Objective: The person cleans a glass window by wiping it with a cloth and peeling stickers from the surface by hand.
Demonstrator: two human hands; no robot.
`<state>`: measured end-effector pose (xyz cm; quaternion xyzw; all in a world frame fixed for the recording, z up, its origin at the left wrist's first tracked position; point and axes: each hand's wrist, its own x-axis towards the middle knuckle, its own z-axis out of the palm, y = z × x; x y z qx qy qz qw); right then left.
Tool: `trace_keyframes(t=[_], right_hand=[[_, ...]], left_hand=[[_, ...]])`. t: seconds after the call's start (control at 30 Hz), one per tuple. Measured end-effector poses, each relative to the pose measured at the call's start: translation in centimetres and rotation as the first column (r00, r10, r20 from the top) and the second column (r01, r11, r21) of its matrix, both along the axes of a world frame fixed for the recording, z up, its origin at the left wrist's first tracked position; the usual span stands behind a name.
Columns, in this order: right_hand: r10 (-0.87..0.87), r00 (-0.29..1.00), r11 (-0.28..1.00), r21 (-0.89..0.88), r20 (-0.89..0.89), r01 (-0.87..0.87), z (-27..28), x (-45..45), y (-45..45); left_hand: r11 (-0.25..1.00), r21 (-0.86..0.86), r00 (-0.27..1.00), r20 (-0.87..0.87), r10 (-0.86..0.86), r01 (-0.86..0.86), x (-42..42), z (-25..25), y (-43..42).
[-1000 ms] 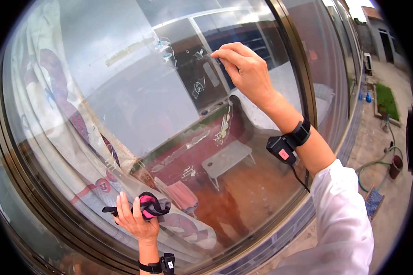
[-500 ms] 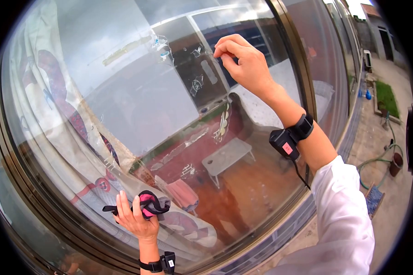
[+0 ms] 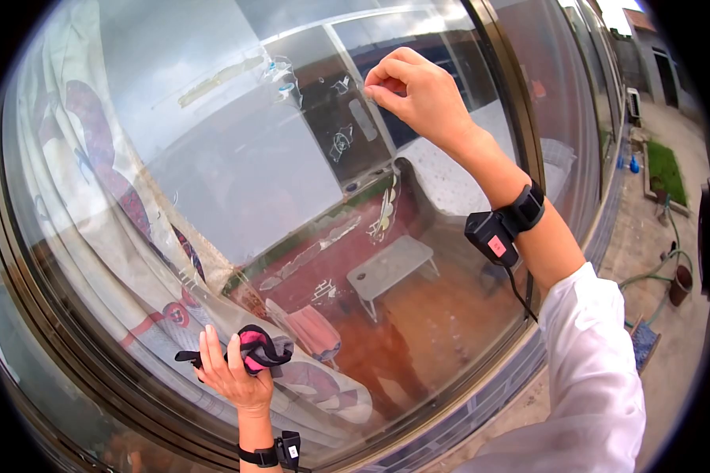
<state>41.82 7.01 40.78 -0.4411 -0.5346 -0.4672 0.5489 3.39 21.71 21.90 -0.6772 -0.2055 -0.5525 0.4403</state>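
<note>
My left hand (image 3: 233,374) is low on the window, holding a crumpled pink, black and grey cloth (image 3: 262,351) between thumb and fingers. Its fingers point upward along the glass. Higher up, my right hand (image 3: 420,96) is closed in a pinch in front of the window glass (image 3: 237,185). What its fingertips hold, if anything, I cannot make out. To the left of that hand, torn scraps of a clear sticker (image 3: 341,143) cling to the pane, with blue-and-white bits of sticker (image 3: 282,79) further left.
A brown metal frame (image 3: 516,102) borders the pane on the right. Behind the glass are a patterned curtain (image 3: 106,189), a small table (image 3: 390,268) and a pink cloth (image 3: 314,331). Outside on the right are a green hose (image 3: 647,277), a pot (image 3: 681,284) and grass (image 3: 664,169).
My right hand has shifted slightly up and left, and its fingers have drawn closer together. My left hand and its cloth stay almost in place.
</note>
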Motion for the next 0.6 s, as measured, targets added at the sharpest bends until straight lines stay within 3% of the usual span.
trace_keyframes(t=[0.13, 0.33, 0.57, 0.6], right_hand=[[-0.127, 0.99, 0.987, -0.086, 0.067, 0.133, 1.2, 0.5, -0.4], [-0.146, 0.975, 0.985, -0.07, 0.169, 0.159, 1.6, 1.2, 0.0], [-0.126, 0.972, 0.99, -0.034, 0.198, 0.135, 1.0, 1.4, 0.1], [-0.03, 0.988, 0.998, -0.055, 0.154, 0.039, 0.8, 1.4, -0.1]], left_hand=[[1.0, 0.003, 1.0, 0.001, -0.009, 0.009, 0.0, 0.0, 0.1], [1.0, -0.012, 1.0, 0.0, -0.018, 0.018, -0.1, -0.1, 0.2], [1.0, -0.002, 1.0, 0.002, -0.014, 0.014, -0.1, 0.0, 0.2], [1.0, -0.001, 1.0, 0.002, -0.017, 0.017, 0.0, 0.0, 0.2]])
